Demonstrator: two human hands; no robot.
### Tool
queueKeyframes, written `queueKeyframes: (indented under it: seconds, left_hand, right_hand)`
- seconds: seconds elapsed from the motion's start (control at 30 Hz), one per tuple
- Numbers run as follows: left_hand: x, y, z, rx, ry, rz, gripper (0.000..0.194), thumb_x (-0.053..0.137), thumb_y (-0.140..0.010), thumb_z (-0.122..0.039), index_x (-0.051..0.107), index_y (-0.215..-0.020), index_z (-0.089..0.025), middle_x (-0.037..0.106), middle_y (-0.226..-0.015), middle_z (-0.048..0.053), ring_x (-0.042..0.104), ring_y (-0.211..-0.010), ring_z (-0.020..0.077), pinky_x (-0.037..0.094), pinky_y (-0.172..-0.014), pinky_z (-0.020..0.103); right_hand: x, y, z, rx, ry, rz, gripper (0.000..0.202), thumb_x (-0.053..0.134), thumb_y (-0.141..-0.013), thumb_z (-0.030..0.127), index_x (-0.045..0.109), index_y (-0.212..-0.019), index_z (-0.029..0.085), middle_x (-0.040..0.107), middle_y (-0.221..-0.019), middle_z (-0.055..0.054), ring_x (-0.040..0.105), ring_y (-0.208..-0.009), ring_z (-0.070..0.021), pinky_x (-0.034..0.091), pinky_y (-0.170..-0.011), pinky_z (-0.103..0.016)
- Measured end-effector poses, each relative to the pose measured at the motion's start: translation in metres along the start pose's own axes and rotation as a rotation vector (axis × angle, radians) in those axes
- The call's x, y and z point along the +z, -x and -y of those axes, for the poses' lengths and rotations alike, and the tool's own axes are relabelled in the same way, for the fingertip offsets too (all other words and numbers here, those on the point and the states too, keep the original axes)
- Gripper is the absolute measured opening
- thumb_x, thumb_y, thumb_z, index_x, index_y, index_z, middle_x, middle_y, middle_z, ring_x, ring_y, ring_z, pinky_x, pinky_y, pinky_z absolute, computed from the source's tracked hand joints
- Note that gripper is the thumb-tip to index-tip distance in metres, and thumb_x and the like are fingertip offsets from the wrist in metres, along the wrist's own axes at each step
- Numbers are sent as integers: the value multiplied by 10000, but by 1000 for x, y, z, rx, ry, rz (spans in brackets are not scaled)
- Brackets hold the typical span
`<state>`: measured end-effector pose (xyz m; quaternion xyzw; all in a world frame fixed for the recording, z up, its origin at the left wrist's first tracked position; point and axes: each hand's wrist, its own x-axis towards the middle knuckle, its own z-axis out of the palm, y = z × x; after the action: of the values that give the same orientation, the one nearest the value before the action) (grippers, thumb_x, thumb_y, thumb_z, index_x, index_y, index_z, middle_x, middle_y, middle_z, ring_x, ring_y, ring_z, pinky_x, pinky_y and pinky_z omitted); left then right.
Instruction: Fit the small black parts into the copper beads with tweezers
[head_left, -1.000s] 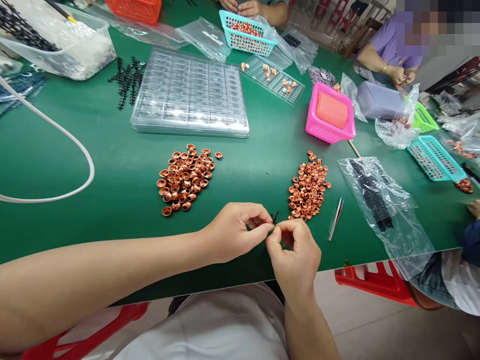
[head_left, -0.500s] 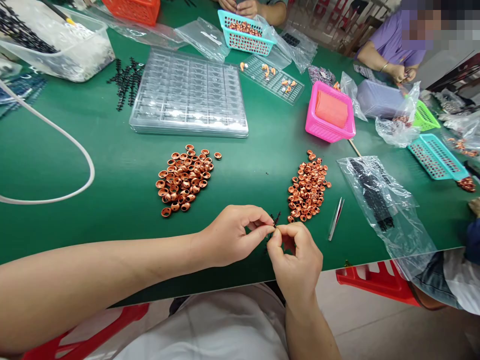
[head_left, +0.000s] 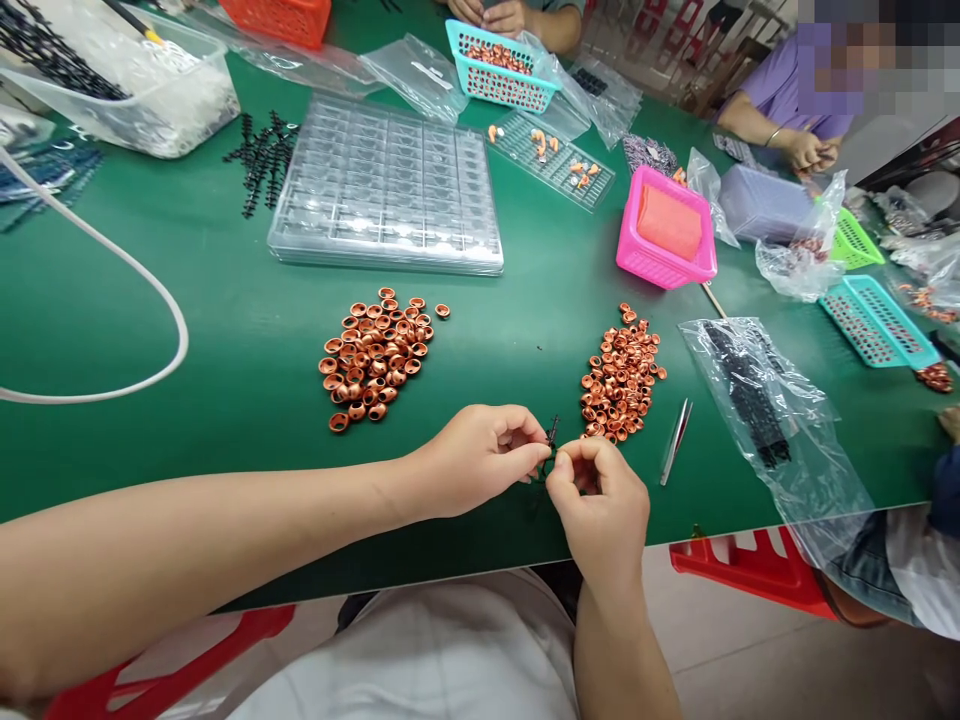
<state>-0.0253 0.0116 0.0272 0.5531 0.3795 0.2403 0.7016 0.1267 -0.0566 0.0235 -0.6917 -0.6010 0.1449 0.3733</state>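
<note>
My left hand (head_left: 491, 458) pinches a small black branched plastic piece (head_left: 553, 432), whose spiky top stands up past the fingertips. Close against it, my right hand (head_left: 601, 500) has thumb and forefinger pressed together at the same piece; whether a smaller part sits between them is hidden. Left of the hands lies a heap of copper-coloured cup-shaped parts (head_left: 375, 355). A second heap of smaller copper-coloured parts (head_left: 621, 380) lies just beyond my right hand. Metal tweezers (head_left: 676, 442) rest on the green table to the right.
Beyond the heaps lie a clear compartment tray (head_left: 386, 190), black branched pieces (head_left: 261, 165) and a pink basket (head_left: 666, 230). A plastic bag of black pieces (head_left: 750, 400) is at right. A white cord (head_left: 161, 300) loops at left. Two people's hands (head_left: 810, 152) work across the table.
The black piece has turned more upright between my fingers, and my right hand has shifted slightly right and down. The whole view has moved a little; the heaps look unchanged.
</note>
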Motion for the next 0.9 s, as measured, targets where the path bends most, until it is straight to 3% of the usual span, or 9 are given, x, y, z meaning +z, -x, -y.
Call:
queueKeyframes:
  seconds: [0.13, 0.23, 0.43, 0.63, 0.9]
  left_hand:
    - [-1, 0, -1, -21, 9, -2, 116, 602, -806, -267, 602, -815, -151, 656, -706, 14, 642, -678, 145, 542, -673, 263]
    - [-1, 0, -2, -30, -13, 1, 127, 602, -814, -282, 605, -823, -155, 659, -705, 12, 647, -677, 147, 548, -676, 266]
    - [-1, 0, -2, -31, -59, 7, 130, 600, -823, -287, 603, -822, -156, 673, -708, 15, 662, -679, 153, 556, -679, 273]
    - [-2, -1, -3, -31, -42, 13, 123, 597, -831, -275, 603, -824, -153, 676, -712, 16, 663, -679, 148, 556, -681, 268]
    - [-3, -2, -2, -33, -45, 24, 130, 593, -836, -282, 602, -833, -152, 677, -720, 26, 666, -688, 163, 559, -688, 292]
  right_hand:
    - [-13, -8, -9, 42, 39, 27, 69, 574, -807, 192, 592, -744, 212, 587, -659, 54, 495, -526, -86, 406, -522, -216]
    - [-25, -15, -18, 38, 101, 140, 76, 571, -813, 208, 598, -742, 210, 608, -684, 45, 496, -525, -88, 405, -530, -224]
    - [-33, -24, -29, -105, 251, 302, 114, 545, -827, 175, 568, -722, 213, 592, -708, 35, 531, -607, -106, 400, -594, -235]
    - [-29, -25, -23, -228, 417, 316, 123, 551, -826, 141, 570, -729, 213, 570, -720, 34, 532, -654, -108, 378, -619, -230]
    - [-33, -21, -25, -242, 442, 265, 121, 547, -885, 180, 633, -809, 218, 604, -755, 20, 574, -707, -120, 389, -637, -239]
